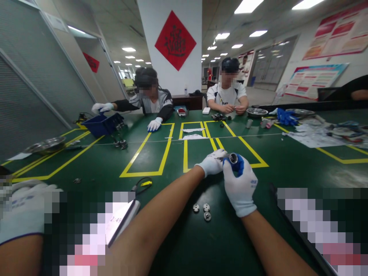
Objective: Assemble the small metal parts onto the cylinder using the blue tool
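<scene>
Head camera view: we have both our gloved hands raised together over the dark green tabletop (178,241), at the near edge of the yellow tape outlines (161,173). Our right hand (240,186), in a white knit glove with blue-coated fingers, pinches a small round metal part (233,158) between thumb and curled fingers, its ring-shaped open end showing. Our left hand (214,162), in a matching white glove, reaches in from the left with its fingers close together beside the part, near a thin dark piece (220,158); we cannot tell whether those fingertips grip it.

Below our hands, three small round silver metal discs (206,207) lie on the tabletop in a loose cluster, near each other and well apart from the part we hold. To the left, beside our forearm, we see a white device with a lit display (122,222), and just beyond it a black cable with a yellow tag (146,183). At the lower left edge is another person's white-gloved hand (25,207).

Across from us, a seated person in a grey and black jacket (153,100) has one gloved hand at a dark blue plastic bin (100,124) and the other flat on the tabletop. To the right of that person, another in a white shirt (227,94) holds something too small to tell.
</scene>
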Tool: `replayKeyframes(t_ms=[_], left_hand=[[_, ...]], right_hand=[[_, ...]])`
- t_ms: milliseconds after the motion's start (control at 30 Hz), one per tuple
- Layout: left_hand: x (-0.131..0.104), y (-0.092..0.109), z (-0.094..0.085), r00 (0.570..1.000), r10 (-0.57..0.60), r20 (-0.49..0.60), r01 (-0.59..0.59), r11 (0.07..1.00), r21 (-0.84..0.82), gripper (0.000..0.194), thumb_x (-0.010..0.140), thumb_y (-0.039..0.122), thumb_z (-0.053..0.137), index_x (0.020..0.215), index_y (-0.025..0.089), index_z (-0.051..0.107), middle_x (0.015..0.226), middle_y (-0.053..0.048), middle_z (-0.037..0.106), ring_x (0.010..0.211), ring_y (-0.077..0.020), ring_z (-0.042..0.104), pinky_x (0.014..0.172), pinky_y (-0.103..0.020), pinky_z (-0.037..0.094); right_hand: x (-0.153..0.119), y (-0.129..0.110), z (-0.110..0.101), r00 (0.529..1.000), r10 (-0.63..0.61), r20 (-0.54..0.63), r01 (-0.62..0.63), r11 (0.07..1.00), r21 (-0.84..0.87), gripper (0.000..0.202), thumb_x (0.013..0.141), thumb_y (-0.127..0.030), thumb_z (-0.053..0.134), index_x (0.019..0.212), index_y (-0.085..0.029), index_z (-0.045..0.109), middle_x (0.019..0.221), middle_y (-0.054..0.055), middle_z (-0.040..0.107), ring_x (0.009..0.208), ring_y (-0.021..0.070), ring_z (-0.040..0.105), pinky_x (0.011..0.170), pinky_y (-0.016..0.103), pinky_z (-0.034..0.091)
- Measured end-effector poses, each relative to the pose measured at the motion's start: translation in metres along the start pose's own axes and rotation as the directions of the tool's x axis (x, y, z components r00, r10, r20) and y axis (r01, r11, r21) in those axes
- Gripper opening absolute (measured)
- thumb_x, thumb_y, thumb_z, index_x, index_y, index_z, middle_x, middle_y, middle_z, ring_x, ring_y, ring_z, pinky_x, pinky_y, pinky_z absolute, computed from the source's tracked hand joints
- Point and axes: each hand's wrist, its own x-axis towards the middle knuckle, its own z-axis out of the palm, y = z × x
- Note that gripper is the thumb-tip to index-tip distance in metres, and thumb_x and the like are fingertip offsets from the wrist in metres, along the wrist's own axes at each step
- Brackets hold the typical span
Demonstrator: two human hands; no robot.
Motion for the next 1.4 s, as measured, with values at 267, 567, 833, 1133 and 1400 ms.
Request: replayKeyframes(t_ms=[267,567,833,1133,1400], left_hand=[[-0.008,-0.106,-0.073,0.811,-0.524,-0.262,0.585,0.738,0.337,0.072,0.099,0.055,0.033,0.151,0.007,0.039,0.164,-0.023,0.030,0.153,-0.0357,0.027,0.124,-0.047,0.021],[0.000,-0.075,-0.035,0.959,-0.265,0.098,0.228,0.932,0.280,0.068,0.100,0.057,0.030,0.152,0.015,0.043,0.164,-0.016,0.035,0.154,-0.0300,0.028,0.126,-0.043,0.020],[0.002,-0.034,-0.048,0.984,0.107,0.139,-0.118,0.990,0.072,0.044,0.099,0.040,0.046,0.138,0.029,0.063,0.146,-0.004,0.059,0.134,-0.0224,0.053,0.117,-0.033,0.037],[0.007,-0.006,-0.038,0.980,0.172,0.101,-0.194,0.938,0.286,0.028,0.094,0.039,0.058,0.104,0.022,0.078,0.115,-0.011,0.064,0.107,-0.0260,0.058,0.097,-0.040,0.050],[-0.036,-0.033,-0.075,0.973,-0.229,-0.001,0.213,0.904,0.371,0.030,0.090,0.041,0.058,0.095,0.016,0.075,0.102,-0.013,0.065,0.097,-0.0275,0.063,0.090,-0.039,0.052]], right_hand=[[-0.005,-0.003,0.003,0.999,-0.019,0.036,0.017,0.999,0.045,0.041,0.091,-0.050,0.061,0.112,-0.016,0.067,0.103,0.012,0.074,0.093,0.0264,0.071,0.088,0.042,0.056],[-0.017,-0.020,0.003,0.941,-0.274,0.197,0.264,0.961,0.077,0.026,0.089,-0.040,0.064,0.105,-0.019,0.065,0.094,0.009,0.072,0.087,0.0241,0.070,0.082,0.038,0.057],[-0.026,-0.035,0.002,0.840,-0.442,0.314,0.410,0.897,0.166,0.021,0.083,-0.038,0.065,0.094,-0.020,0.066,0.084,0.006,0.072,0.078,0.0217,0.070,0.073,0.034,0.056],[-0.025,-0.030,0.005,0.860,-0.443,0.253,0.412,0.895,0.170,0.020,0.085,-0.037,0.065,0.095,-0.020,0.064,0.083,0.005,0.070,0.074,0.0206,0.068,0.070,0.032,0.054],[-0.027,-0.021,0.015,0.899,-0.345,0.271,0.323,0.938,0.122,0.020,0.086,-0.036,0.065,0.095,-0.019,0.066,0.085,0.007,0.071,0.078,0.0222,0.068,0.073,0.034,0.054]])
